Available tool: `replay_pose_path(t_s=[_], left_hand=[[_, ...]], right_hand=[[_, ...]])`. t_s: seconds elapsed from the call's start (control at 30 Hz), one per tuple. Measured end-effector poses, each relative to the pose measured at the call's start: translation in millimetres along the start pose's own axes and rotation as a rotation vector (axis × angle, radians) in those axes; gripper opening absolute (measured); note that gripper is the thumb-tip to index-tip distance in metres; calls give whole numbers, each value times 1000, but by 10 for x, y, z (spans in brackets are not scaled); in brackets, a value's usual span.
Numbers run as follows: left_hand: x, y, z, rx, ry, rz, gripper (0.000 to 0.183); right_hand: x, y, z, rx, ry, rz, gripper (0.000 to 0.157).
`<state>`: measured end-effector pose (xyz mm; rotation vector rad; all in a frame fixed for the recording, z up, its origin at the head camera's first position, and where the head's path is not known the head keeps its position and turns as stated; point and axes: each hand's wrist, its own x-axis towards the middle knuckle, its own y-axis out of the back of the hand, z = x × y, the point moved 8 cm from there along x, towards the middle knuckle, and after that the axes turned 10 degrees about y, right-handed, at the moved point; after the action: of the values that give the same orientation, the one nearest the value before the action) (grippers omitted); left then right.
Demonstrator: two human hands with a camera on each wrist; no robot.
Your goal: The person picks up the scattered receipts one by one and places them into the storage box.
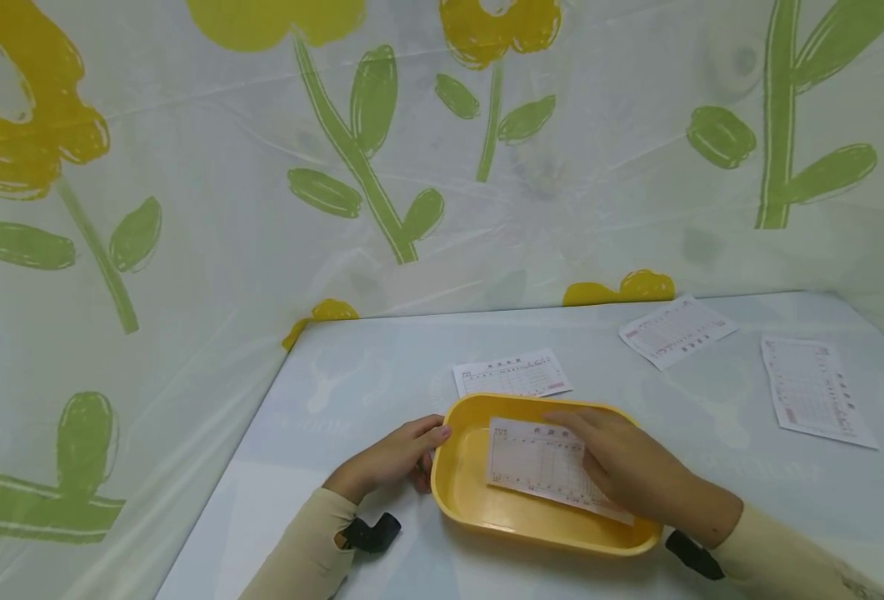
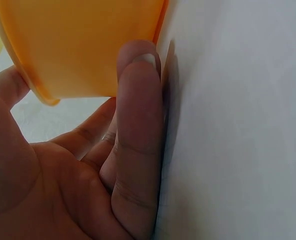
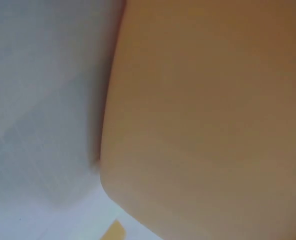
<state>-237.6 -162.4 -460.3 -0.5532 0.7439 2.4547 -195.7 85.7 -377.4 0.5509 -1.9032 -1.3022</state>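
A yellow plastic tray [image 1: 452,492] with rounded corners sits on the table. My left hand [image 1: 392,454] grips its left end, thumb on the rim and fingers low against the outer wall; the left wrist view shows those fingers [image 2: 138,125] beside the orange-looking wall [image 2: 73,50]. Inside the tray lies a printed paper slip [image 1: 531,462]. Over the slip's right part my right hand [image 1: 621,458] rests with fingers extended, hiding that part. The tray's outer side [image 3: 203,120] fills most of the right wrist view, where no fingers show.
Behind the tray lies another printed slip [image 1: 512,375], partly hidden by the rim. Two more slips, one at the back [image 1: 677,331] and one at the right [image 1: 816,390], lie on the pale table [image 1: 719,517]. A flowered curtain [image 1: 209,250] hangs behind the table's far edge.
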Motion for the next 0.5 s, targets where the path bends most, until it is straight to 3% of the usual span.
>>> replay_pose_path(t_s=[0.23, 0.5], left_hand=[[17, 26, -21, 10, -6, 3, 49], [10, 22, -30, 1, -5, -9, 52]], right_hand=[[58, -157, 73, 65, -66, -169, 53], [77, -340, 117, -54, -92, -310, 60]])
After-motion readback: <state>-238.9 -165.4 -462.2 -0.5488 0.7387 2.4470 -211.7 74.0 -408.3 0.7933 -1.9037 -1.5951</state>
